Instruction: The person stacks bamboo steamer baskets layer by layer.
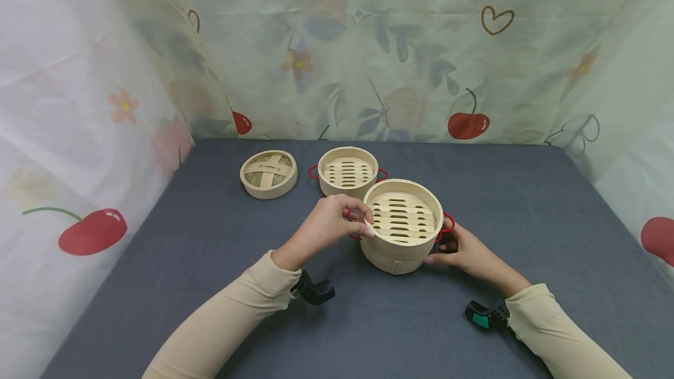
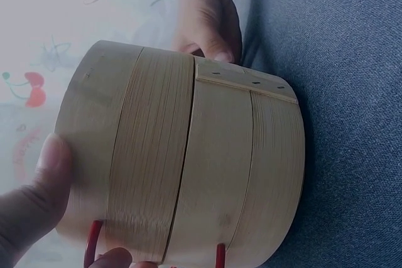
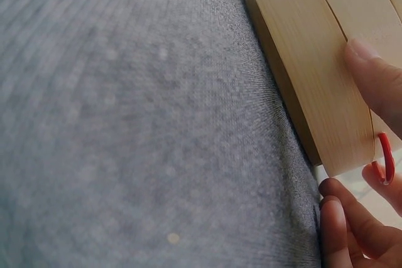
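Two bamboo steamer baskets stand stacked, the upper basket [image 1: 403,215] with a slatted floor and the lower basket [image 2: 242,161] beneath it. My left hand [image 1: 339,218] grips the upper basket at its left side; in the left wrist view its thumb lies on the wall near the rim, its fingers beside a red handle [image 2: 93,243]. On the other side my right hand [image 1: 466,250] holds the stack low, thumb against the wall and fingers around the side, near a red handle [image 3: 386,158]. The right fingers are partly hidden behind the stack in the head view.
Behind the stack, slightly left, stands another bamboo steamer basket [image 1: 348,172] with red handles. A woven bamboo lid [image 1: 268,174] lies farther left. All rest on a dark blue-grey cloth [image 1: 505,192], with a printed curtain [image 1: 358,75] along its back edge.
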Available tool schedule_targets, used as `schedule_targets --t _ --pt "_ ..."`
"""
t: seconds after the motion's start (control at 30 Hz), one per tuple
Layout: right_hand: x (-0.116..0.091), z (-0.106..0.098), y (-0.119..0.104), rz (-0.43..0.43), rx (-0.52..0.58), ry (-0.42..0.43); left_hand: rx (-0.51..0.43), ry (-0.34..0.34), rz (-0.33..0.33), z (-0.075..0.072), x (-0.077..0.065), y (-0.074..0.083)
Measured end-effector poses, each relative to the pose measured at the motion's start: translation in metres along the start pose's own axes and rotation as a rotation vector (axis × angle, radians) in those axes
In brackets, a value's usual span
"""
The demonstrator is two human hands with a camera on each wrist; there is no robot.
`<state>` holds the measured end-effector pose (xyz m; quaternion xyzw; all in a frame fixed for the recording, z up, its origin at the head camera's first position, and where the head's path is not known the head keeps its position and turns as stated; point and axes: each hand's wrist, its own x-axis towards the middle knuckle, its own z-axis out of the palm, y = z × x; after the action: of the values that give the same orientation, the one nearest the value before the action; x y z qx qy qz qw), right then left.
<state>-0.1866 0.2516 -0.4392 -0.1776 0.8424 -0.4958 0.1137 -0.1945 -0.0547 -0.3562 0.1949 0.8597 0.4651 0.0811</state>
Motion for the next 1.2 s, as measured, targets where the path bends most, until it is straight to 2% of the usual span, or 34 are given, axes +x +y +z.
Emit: schedule_targets --t 0.83,1.2 --pt "0.0011 0.0008 0.0010 -0.006 -0.009 0.007 -0.024 -0.012 -0.014 -0.0015 -0.0016 0.0019" --pt "0.0007 0.0006 0.0010 -0.004 -0.017 0.008 -0.015 -0.050 -0.021 -0.0029 -0.0004 0.0036"
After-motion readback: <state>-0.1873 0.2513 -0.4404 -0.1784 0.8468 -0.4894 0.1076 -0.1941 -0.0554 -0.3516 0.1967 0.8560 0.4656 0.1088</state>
